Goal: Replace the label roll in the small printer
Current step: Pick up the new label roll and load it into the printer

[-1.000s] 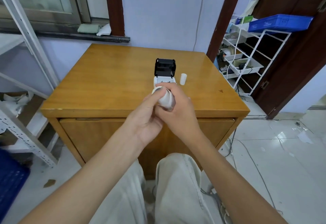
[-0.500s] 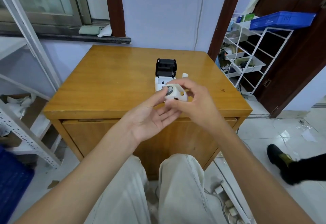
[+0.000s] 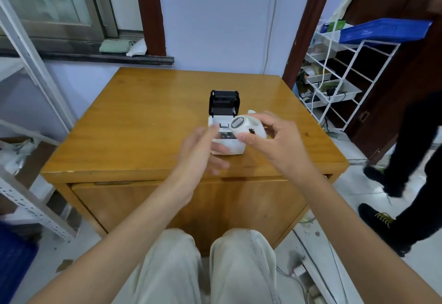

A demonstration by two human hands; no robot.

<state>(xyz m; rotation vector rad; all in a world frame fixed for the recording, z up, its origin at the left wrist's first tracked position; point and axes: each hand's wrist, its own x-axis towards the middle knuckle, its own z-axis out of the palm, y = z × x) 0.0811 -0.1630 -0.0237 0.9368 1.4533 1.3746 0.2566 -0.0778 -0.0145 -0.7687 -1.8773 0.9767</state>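
Observation:
A small white printer (image 3: 230, 147) stands on the wooden cabinet top (image 3: 143, 131) with its black lid (image 3: 223, 102) flipped up and its bay exposed. My right hand (image 3: 275, 141) grips a white label roll (image 3: 248, 129) with a grey core, holding it just above the printer's right side. Blurred and with fingers spread, my left hand (image 3: 203, 150) hovers at the printer's left front, holding nothing. Behind the roll, a small white object (image 3: 251, 112) peeks out on the cabinet top.
A white wire shelf (image 3: 334, 83) with a blue crate (image 3: 382, 29) stands at the right. Another person's dark legs and shoes (image 3: 401, 184) are on the floor at the right. Grey metal racking (image 3: 28, 184) is at the left. Cables lie on the floor.
Both hands moved forward from my lap edge to the printer. My left hand let go of the roll, which now sits in my right hand alone. A person walked in at the right.

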